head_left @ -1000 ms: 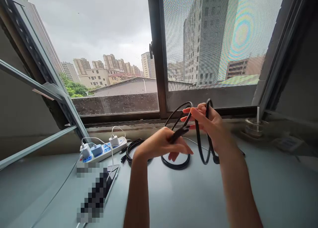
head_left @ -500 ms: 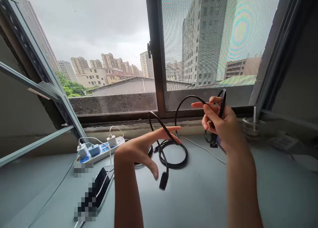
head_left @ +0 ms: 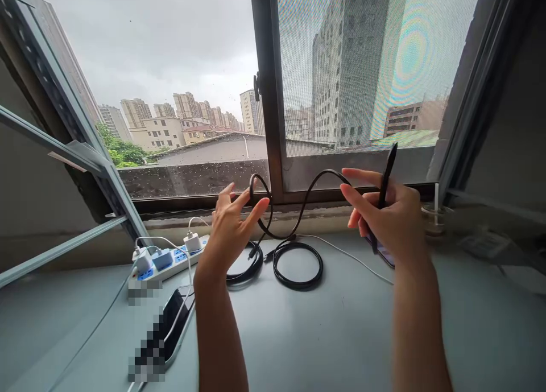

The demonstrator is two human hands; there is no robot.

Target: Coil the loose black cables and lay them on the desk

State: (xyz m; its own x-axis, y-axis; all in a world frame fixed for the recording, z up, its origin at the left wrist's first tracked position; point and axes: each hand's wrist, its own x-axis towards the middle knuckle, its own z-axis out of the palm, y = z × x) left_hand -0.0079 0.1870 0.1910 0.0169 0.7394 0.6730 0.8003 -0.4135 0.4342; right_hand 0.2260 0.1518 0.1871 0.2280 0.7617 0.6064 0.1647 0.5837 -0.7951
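At the left of the worktop (head_left: 324, 341) lie a power strip (head_left: 170, 258) and a phone (head_left: 177, 318). The left hand (head_left: 232, 230) has risen since a moment ago; its fingers are spread, and the cable (head_left: 386, 176) now hooks over them, its end no longer dangling. The cable sags between the hands above two coils (head_left: 298, 287). The right hand (head_left: 390, 218) pinches the other end upright. The sill (head_left: 191, 215) is close behind and a glass (head_left: 430, 218) is just to the right; there is open room in front.

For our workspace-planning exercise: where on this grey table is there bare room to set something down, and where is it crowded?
Bare: the table between left forearm and right forearm, in front of the coiled cables; also beyond the right forearm. Crowded: the left, with power strip and phone.
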